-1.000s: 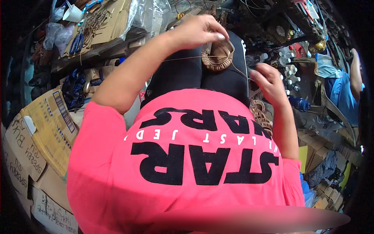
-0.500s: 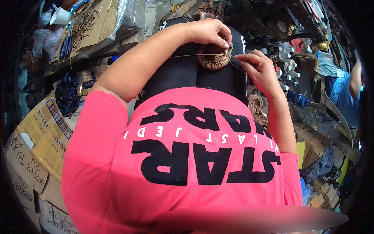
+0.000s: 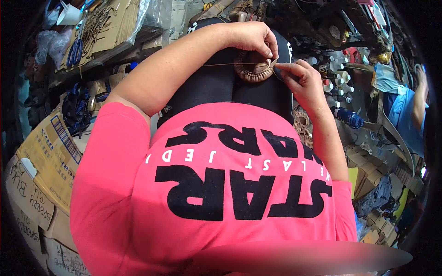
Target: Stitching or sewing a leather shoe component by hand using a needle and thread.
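Over the lap point(image 3: 202, 92), the left hand point(image 3: 256, 37) pinches a brown pleated piece point(image 3: 254, 77).

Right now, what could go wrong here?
1. Thread stretches in a straight line across the brown piece; a hard pull might snap it or distort the gathered rim.
2. The piece sits on the person's lap with no clamp in view; if the left hand eases off, it could twist or slip.
3. Fingertips of the left and right hand are very close together; they might get in each other's way.
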{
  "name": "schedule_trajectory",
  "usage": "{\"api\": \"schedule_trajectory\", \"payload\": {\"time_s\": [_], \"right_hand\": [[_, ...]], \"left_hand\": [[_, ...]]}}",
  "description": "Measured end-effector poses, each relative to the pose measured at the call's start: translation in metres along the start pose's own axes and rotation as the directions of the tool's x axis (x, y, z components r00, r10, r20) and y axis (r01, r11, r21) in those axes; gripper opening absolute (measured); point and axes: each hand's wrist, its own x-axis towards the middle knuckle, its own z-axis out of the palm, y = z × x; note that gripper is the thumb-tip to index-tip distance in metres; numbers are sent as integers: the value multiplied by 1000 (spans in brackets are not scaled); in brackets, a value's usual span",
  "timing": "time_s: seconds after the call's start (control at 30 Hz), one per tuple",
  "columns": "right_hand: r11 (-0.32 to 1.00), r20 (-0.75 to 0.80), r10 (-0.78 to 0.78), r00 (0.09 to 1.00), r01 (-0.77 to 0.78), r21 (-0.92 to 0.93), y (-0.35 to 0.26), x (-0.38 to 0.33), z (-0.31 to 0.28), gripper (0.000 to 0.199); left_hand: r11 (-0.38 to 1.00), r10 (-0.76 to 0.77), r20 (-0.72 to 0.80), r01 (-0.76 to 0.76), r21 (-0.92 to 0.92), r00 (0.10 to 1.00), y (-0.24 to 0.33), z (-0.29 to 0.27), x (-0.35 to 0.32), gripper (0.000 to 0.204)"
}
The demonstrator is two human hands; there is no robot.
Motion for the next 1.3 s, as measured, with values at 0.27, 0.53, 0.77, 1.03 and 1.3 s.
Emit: {"api": "schedule_trajectory", "payload": {"time_s": [0.27, 0.53, 0.77, 1.03, 1.3], "right_hand": [[954, 223, -6, 975, -62, 295, 30, 20, -5, 26], [901, 243, -9, 970, -98, 423, 44, 26, 8, 19], [891, 247, -6, 969, -107, 441, 53, 20, 7, 20], [978, 32, -32, 999, 24, 205, 21, 19, 18, 16], [989, -45, -136, 990, 138, 47, 12, -1, 15, 24]], "left_hand": [[968, 213, 28, -214, 134, 977, -8, 0, -6, 21], [959, 180, 13, -178, 220, 984, -10, -1, -5, 21], [945, 252, -9, -244, 220, 968, -10, 2, -8, 20], [972, 118, -160, -81, 220, 980, 0, 12, -15, 20], [862, 344, -575, -7, 508, 742, 15, 39, -92, 25]]}}
